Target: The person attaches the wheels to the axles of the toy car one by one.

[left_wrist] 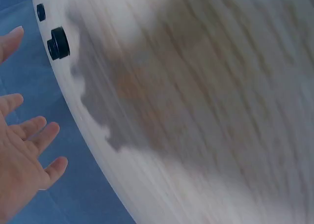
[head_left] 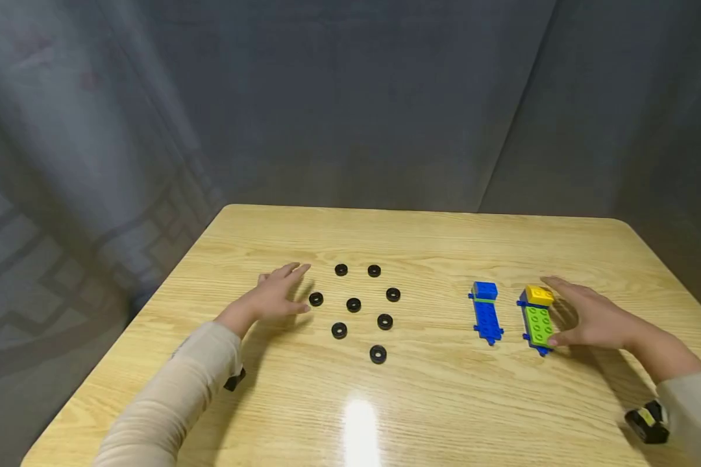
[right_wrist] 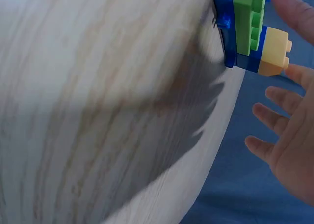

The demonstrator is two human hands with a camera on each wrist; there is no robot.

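My left hand [head_left: 276,295] hovers at the left of the table with its fingers spread and nothing in them. The leftmost black toy wheel [head_left: 316,299] lies just beyond its thumb and fingertips. Over on the right, my right hand [head_left: 597,319] reaches beside a toy car of building bricks, its thumb and fingers apart. This car has a green studded brick [head_left: 539,325] on a blue base and a yellow brick [right_wrist: 274,51] at its far end. In the head view the thumb tip overlaps the green brick's near corner.
A blue toy car base [head_left: 487,319] with a blue brick at its far end lies left of the green one. Several more black wheels, one at the centre [head_left: 353,305], lie flat on the wooden table [head_left: 444,402]. Grey curtains [head_left: 350,104] hang behind the table.
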